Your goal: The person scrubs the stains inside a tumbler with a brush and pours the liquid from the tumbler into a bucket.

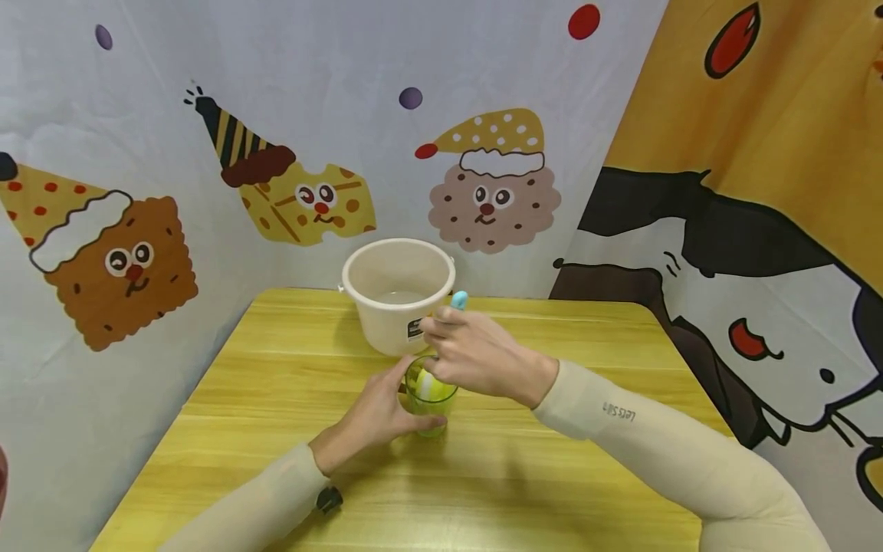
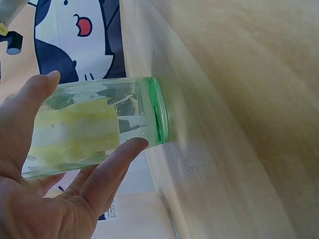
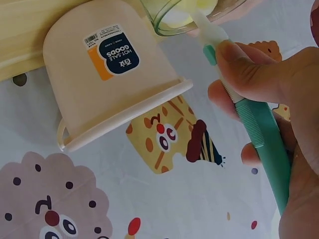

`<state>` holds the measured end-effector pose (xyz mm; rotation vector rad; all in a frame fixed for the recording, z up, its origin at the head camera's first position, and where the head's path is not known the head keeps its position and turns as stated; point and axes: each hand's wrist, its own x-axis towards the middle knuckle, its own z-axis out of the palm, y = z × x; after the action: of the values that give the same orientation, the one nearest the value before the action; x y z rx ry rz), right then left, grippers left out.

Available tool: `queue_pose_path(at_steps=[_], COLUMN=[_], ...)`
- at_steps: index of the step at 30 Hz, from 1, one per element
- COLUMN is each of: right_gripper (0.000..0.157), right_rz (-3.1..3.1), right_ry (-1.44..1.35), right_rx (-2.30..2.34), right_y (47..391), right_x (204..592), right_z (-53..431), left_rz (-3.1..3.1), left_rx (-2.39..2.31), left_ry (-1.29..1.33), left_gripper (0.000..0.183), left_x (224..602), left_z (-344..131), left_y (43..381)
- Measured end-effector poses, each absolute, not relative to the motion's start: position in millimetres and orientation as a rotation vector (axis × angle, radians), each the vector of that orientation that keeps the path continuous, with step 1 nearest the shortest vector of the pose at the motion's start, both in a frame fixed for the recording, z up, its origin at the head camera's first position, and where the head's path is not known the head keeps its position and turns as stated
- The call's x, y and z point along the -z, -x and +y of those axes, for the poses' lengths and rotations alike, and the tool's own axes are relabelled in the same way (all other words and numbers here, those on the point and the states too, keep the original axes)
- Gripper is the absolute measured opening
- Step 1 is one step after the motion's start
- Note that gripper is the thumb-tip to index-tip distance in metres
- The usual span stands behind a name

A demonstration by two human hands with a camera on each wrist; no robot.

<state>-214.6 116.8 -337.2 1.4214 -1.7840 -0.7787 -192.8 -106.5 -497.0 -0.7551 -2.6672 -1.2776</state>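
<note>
Head | left hand [image 1: 375,410] grips glass [image 1: 432,407] near bucket [image 1: 382,328] | table [image 1: 214,414] side edges distant

Cup [image 2: 132,114]: clear, glossy, glass/plastic unclear; tool hdl [image 3: 261,144] & bucket [image 3: 112,92]: smooth matt plastic; tabletop [image 1: 552,468]: wood-look w/ sheen; backdrop [image 1: 331,84]: cloth.

Bright, even light fills the head view, seemingly from overhead, leaving soft shadows on the bench [image 1: 276,368] below the right sleeve [image 1: 635,429] and a pale glare at the bottom of the frame. In the left wrist view the bench grain smears, with sheen beside the glass [image 2: 132,102]. The right wrist view is dimmer, its bucket label [image 3: 113,54] crisp.
</note>
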Motion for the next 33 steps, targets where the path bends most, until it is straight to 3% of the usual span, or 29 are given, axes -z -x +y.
queue_pose_path(at_steps=[10, 21, 33], right_gripper=[0.006, 0.03, 0.031], right_rz=[-1.835, -1.913, -1.993], right_ry=[-1.448, -1.499, -1.561], right_rx=[0.775, 0.754, 0.668], right_y=[215, 215, 220], right_x=[331, 326, 323], right_z=[116, 117, 119], left_rz=[-2.675, -2.694, -2.705], left_rx=[1.281, 1.279, 1.296], left_ry=[0.744, 0.733, 0.707], left_gripper=[0.087, 0.089, 0.091], left_x=[496, 495, 494], left_z=[-107, -108, -108], left_y=[194, 194, 193])
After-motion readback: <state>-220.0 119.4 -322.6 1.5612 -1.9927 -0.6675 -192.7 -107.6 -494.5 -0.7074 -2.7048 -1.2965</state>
